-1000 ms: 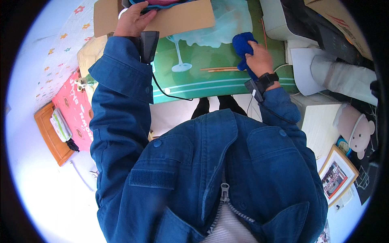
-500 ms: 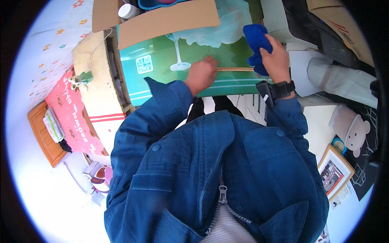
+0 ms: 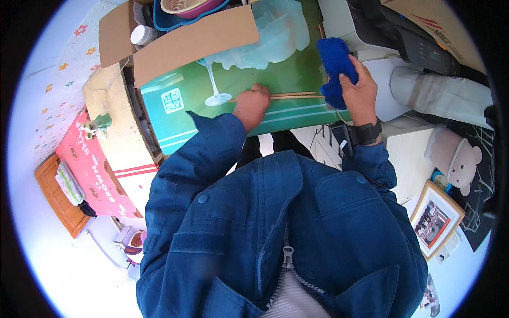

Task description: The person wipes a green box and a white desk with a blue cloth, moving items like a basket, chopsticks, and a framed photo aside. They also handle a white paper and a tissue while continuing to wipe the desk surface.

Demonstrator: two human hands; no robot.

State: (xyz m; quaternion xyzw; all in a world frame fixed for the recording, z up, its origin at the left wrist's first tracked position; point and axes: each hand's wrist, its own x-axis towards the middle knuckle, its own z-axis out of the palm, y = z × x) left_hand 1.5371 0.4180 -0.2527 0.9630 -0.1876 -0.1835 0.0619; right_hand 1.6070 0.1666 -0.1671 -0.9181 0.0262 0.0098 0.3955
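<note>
My left hand (image 3: 252, 107) is closed on a pair of wooden chopsticks (image 3: 294, 96), low over the green printed table cover (image 3: 286, 114). From my fist they stretch to the right, slightly apart, with their far ends close to a blue cloth (image 3: 335, 66). My right hand (image 3: 360, 90) grips this bunched cloth between thumb and fingers, above the right part of the table. A dark band with a small device sits on my right wrist. Whether the chopstick ends touch the cloth, I cannot tell.
An open cardboard box (image 3: 196, 50) at the far left holds a blue basin (image 3: 183, 24), a pink-rimmed basket and a white ribbed cup (image 3: 143, 35). A dark machine (image 3: 419, 47) and a pale rolled bundle (image 3: 440, 95) stand to the right. A small green figurine (image 3: 98, 126) is at left.
My left hand has moved left with the chopsticks, and their far ends now show beside the cloth. The right hand keeps the cloth. The whole view has shifted slightly.
</note>
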